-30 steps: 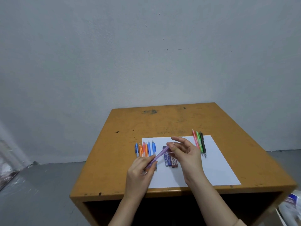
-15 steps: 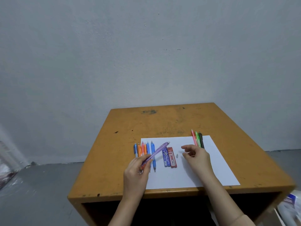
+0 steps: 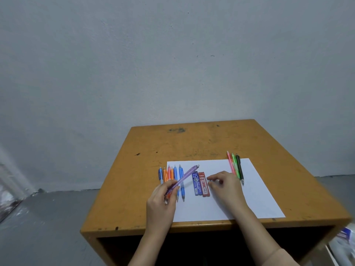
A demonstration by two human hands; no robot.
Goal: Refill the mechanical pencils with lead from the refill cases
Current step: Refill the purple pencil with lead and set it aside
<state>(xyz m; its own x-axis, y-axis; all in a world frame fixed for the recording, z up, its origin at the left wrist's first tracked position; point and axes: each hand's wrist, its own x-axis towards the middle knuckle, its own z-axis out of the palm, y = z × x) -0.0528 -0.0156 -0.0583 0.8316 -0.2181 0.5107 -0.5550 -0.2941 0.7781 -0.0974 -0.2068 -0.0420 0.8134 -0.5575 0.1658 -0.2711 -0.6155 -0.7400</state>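
My left hand (image 3: 161, 200) grips a purple mechanical pencil (image 3: 185, 176) near its tip, with the top end pointing up and to the right. Two lead refill cases lie side by side on the white paper (image 3: 253, 200), one blue (image 3: 196, 183) and one red (image 3: 203, 184). My right hand (image 3: 225, 184) rests low on the paper just right of the red case, fingers loosely bent. A tiny pale cap (image 3: 210, 182) lies at its fingertips. Several blue and orange pencils (image 3: 170, 172) lie in a row under the purple one.
A pink, a green and a black pencil (image 3: 235, 166) lie together at the paper's far right. The paper sits on a worn yellow wooden table (image 3: 192, 143) against a grey wall. Blurred items (image 3: 343, 239) lie on the floor at lower right.
My right hand left the purple pencil's top end and moved right, down onto the paper, where a tiny cap now lies. My left hand still holds the pencil, shifted slightly left.
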